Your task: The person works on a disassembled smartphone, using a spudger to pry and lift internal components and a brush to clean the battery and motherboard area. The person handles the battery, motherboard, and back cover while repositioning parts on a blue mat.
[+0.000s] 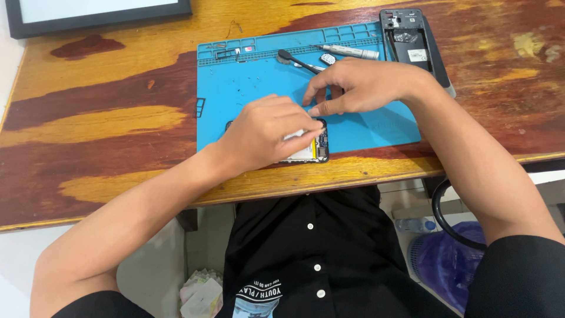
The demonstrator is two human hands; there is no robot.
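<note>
Here the blue silicone repair mat (247, 88) serves as the landmark, lying on the worn wooden tabletop (106, 118). Well to the left of the mat and beyond it, a dark picture frame (94, 17) sits at the far edge, out of the way.

At the mat's near edge lies an opened smartphone (312, 150) with its back off, its pale battery and dark circuit board partly showing; it rests half on the mat, probably so the soft surface keeps it from sliding. The left hand (265, 132) lies over the phone, fingers curled and pressed down on it, seemingly bracing the body; what the fingertips pinch, if anything, I cannot tell. Just to its right, over the middle of the mat, the right hand (353, 88) arches with thumb and forefinger closed together at the phone's upper corner, as if gripping something small and thin, too small to make out.

Along the mat's far rim, small compartments hold tiny parts, likely screws kept from rolling off. A black spudger (294, 59) and a silver precision screwdriver (350, 52) lie there, near the right hand. Off the mat's far right corner rests a removed dark phone frame (409, 41), set aside.
</note>
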